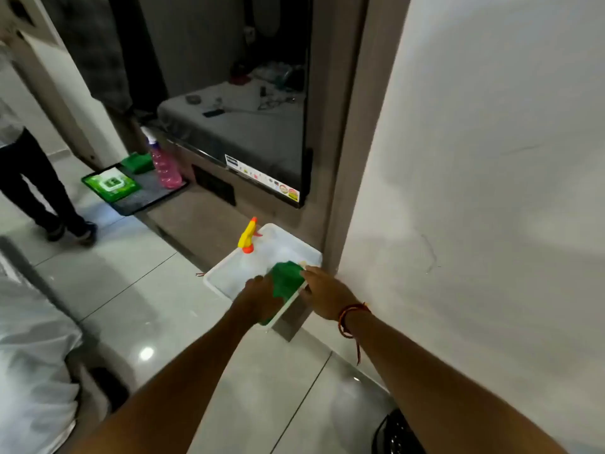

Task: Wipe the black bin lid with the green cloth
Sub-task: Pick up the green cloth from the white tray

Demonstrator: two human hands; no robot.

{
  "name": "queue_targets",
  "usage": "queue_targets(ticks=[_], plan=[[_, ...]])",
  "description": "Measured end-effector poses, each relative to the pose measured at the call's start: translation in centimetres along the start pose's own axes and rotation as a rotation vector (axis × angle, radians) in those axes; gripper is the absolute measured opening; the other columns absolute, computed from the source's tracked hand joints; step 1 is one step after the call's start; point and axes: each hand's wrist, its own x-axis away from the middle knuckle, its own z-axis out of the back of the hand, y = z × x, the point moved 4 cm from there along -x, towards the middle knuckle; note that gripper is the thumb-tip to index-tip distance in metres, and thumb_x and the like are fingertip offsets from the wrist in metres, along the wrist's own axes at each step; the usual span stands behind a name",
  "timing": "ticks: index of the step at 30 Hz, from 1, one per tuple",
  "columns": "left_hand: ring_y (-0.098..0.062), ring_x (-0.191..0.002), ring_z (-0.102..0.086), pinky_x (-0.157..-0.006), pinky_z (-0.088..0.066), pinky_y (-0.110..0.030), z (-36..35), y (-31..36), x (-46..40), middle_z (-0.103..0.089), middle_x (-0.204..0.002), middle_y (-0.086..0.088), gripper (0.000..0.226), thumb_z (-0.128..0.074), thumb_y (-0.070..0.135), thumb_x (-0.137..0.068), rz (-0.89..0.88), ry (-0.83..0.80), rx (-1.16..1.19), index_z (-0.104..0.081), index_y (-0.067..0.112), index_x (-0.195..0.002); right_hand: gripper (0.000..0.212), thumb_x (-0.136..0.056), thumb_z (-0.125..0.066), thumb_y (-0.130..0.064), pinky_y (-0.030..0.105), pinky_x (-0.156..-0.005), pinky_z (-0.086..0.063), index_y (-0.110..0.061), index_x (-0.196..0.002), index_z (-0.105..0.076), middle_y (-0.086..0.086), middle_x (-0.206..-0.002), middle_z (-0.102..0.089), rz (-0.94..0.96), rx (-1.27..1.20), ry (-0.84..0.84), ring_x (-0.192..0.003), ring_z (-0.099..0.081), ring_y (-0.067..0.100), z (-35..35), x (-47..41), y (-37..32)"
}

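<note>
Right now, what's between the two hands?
Head view: the green cloth lies between the left hand and right hand, over the near rim of the white tray. Both hands touch it; grip unclear.

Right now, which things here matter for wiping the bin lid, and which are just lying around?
For the job: folded green cloth; left hand and right hand, both at the cloth.

Lying about: white plastic tray; yellow-and-orange spray trigger; pink spray bottle; green wipes packet.

White tray [229,267] on floor at wall corner; yellow-orange spray bottle [247,236] at its far edge; dark tray [154,199] beyond, holding pink bottle [165,165], green packet [111,184].
</note>
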Motion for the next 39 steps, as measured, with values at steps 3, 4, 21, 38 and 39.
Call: queue_targets(ticks=[3, 4, 21, 38, 39], plan=[[-0.035, -0.113, -0.064, -0.1, -0.053, -0.042, -2.3, -3.3, -2.2, -0.066, -0.124, -0.018, 0.044, -0.054, 0.037, -0.098, 0.144, -0.046, 0.055, -0.055, 0.003, -0.126, 0.049, -0.106, -0.041, -0.033, 0.042, -0.122, -0.031, -0.005, -0.146, -0.045, 0.016, -0.156, -0.044, 0.007, 0.049, -0.091, -0.145, -0.04, 0.033, -3.0, -3.6, 0.0], [-0.034, -0.114, -0.065, -0.101, -0.053, -0.043, -2.6, -4.1, -2.4, -0.065, -0.125, -0.017, 0.045, -0.053, 0.038, -0.099, 0.186, -0.061, 0.074, -0.054, 0.004, -0.128, 0.049, -0.107, -0.039, -0.034, 0.043, -0.123, -0.03, -0.005, -0.146, -0.044, 0.016, -0.156, -0.043, 0.0, 0.073, -0.125, -0.146, -0.039, 0.033, -3.6, -4.3, 0.0], [-0.034, -0.129, -0.051, -0.115, -0.036, -0.046, -6.1, -6.0, -9.1, -0.06, -0.133, -0.014, 0.053, -0.056, 0.05, -0.097, 0.422, -0.188, 0.159, -0.054, 0.011, -0.134, 0.043, -0.107, -0.041, -0.023, 0.048, -0.125, -0.025, -0.007, -0.147, -0.046, 0.015, -0.158, -0.042, 0.091, 0.072, -0.168, -0.15, -0.033, 0.032, -9.5, -9.3, 3.2], [-0.029, -0.101, -0.069, -0.089, -0.06, -0.041, -0.4, 6.7, -1.9, -0.07, -0.117, -0.014, 0.01, -0.064, 0.015, -0.093, 0.397, 0.271, 1.31, -0.065, 0.013, -0.103, 0.049, -0.108, -0.038, -0.038, 0.046, -0.116, -0.042, -0.015, -0.151, -0.042, 0.015, -0.149, -0.053, -0.166, -0.782, 0.172, -0.137, -0.051, 0.032, -1.7, -0.2, 7.7], [-0.03, -0.097, -0.07, -0.087, -0.06, -0.04, -1.1, 8.6, -0.8, -0.072, -0.112, -0.014, 0.008, -0.064, 0.009, -0.09, 0.36, 0.236, 1.386, -0.066, 0.015, -0.095, 0.051, -0.107, -0.041, -0.039, 0.047, -0.115, -0.044, -0.017, -0.152, -0.04, 0.015, -0.15, -0.052, -0.194, -0.881, 0.217, -0.137, -0.051, 0.031, -1.3, 1.0, 8.7]])
